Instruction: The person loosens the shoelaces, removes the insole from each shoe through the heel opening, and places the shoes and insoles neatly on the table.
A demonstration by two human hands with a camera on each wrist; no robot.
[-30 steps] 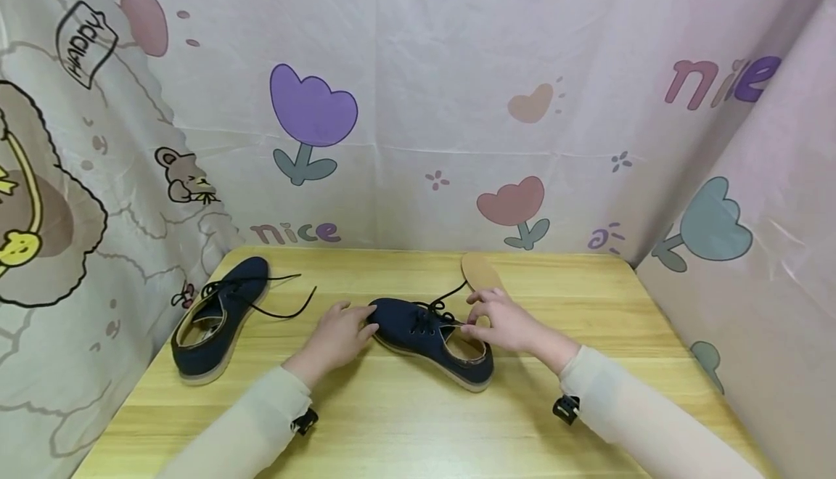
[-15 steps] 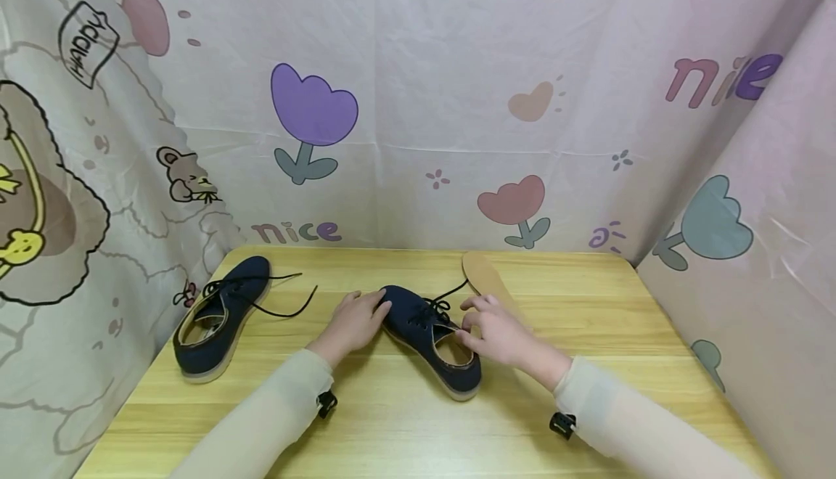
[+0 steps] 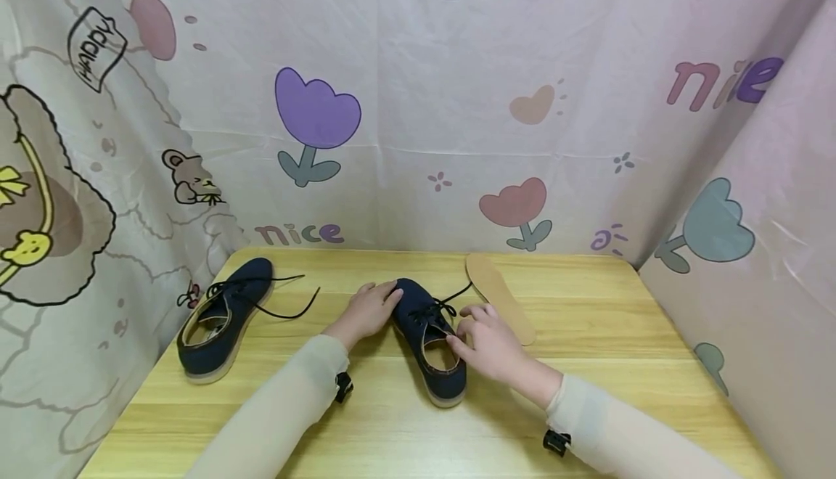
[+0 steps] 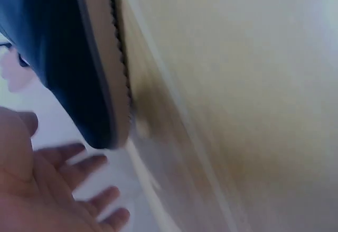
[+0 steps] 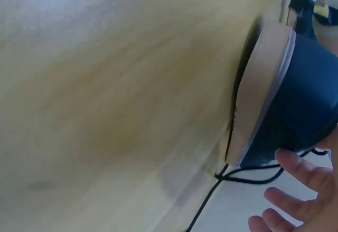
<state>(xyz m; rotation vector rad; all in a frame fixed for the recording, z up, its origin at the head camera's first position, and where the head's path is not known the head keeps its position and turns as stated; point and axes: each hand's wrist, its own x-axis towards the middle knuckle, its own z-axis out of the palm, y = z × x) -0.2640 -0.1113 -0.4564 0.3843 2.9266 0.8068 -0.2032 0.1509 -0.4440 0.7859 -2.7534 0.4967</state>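
Middle shoe [image 3: 418,319] turned more lengthwise, left hand [image 3: 369,308] shifted rightward, insole [image 3: 499,297] fully exposed

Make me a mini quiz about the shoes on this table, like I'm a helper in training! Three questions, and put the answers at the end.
1. Look at the shoe in the middle. Which part of it is the person's left grip at?
a) heel
b) toe
c) laces

2. True or false: the tan insole is tucked inside that shoe.

3. Fill the gap: the other shoe stands on the ____ side of the table, as the head camera sees it.

Key:
1. b
2. False; the insole lies flat on the table.
3. left
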